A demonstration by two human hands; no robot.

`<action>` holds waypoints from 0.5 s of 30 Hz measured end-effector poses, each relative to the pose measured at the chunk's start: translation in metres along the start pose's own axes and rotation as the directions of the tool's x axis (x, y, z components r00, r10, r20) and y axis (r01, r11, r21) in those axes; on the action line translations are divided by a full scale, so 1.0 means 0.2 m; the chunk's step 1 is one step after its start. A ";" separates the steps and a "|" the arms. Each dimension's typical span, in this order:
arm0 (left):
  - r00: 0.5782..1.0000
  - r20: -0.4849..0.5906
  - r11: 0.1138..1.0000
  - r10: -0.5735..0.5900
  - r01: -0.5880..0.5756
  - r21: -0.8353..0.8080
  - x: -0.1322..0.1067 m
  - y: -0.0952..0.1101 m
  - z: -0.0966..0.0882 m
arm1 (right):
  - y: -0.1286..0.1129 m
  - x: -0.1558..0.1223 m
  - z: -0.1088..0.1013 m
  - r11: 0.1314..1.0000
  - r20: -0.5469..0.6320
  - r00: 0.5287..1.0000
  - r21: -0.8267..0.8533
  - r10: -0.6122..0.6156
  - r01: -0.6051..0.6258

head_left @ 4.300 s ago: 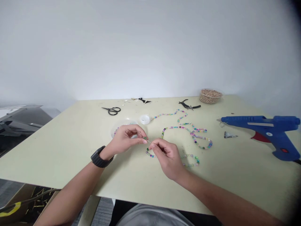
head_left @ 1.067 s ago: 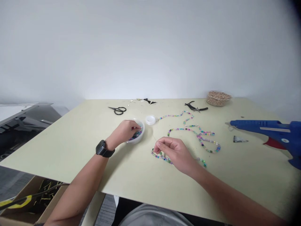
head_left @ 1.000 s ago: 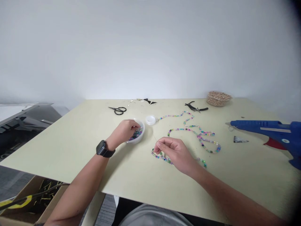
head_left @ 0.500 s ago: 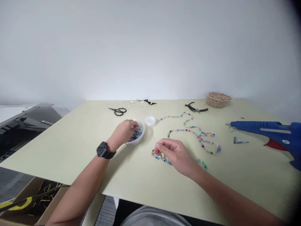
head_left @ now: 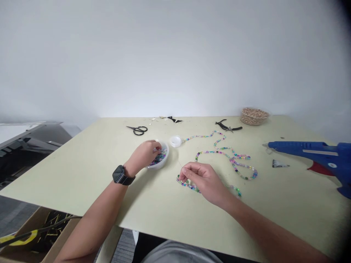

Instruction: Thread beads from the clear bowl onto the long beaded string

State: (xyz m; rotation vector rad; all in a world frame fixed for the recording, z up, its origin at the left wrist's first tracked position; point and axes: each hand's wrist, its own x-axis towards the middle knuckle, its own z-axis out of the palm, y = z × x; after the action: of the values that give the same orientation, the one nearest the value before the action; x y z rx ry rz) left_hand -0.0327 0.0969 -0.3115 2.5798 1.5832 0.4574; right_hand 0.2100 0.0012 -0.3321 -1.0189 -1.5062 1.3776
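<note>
My left hand [head_left: 144, 154], with a black watch on its wrist, reaches into a small white bowl of coloured beads [head_left: 161, 157]; its fingertips are pinched together among the beads, and what they hold is too small to see. My right hand [head_left: 204, 179] rests on the table with thumb and fingers pinched on a thin thread end that sticks up toward the bowl. From under that hand a long strand of coloured beads [head_left: 233, 157] winds over the pale green table [head_left: 95, 160] to a small white spool [head_left: 176, 141].
Black scissors [head_left: 137, 129] and dark scraps [head_left: 172, 118] lie at the back. Black pliers [head_left: 227, 126] and a tub of tan beads [head_left: 253, 115] sit back right. A blue glue gun [head_left: 315, 153] lies at the right edge. A cardboard box [head_left: 30, 233] stands below the table's left.
Several seconds ago both hands met over the table with a bead on the thread. The left hand has since gone into the bead bowl; within the last second the hands barely moved.
</note>
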 end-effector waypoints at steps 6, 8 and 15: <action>0.999 0.013 0.998 0.046 -0.047 0.043 0.01 0.03 -0.01 | 0.01 0.00 0.00 1.000 0.006 1.000 0.021 0.021 -0.021; 0.998 0.008 0.998 0.054 -0.055 0.033 0.01 0.03 -0.01 | 0.01 0.00 0.00 1.000 0.004 1.000 0.019 0.023 -0.023; 0.994 -0.112 0.909 0.016 -0.061 -0.413 -0.01 0.05 -0.03 | 0.00 -0.01 -0.01 1.000 -0.032 0.999 0.022 -0.014 0.015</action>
State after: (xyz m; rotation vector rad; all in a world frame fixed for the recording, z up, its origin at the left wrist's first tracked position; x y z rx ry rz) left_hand -0.0258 0.0897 -0.3042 2.2937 1.2878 0.8467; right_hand 0.2125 -0.0005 -0.3318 -1.0095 -1.4687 1.3588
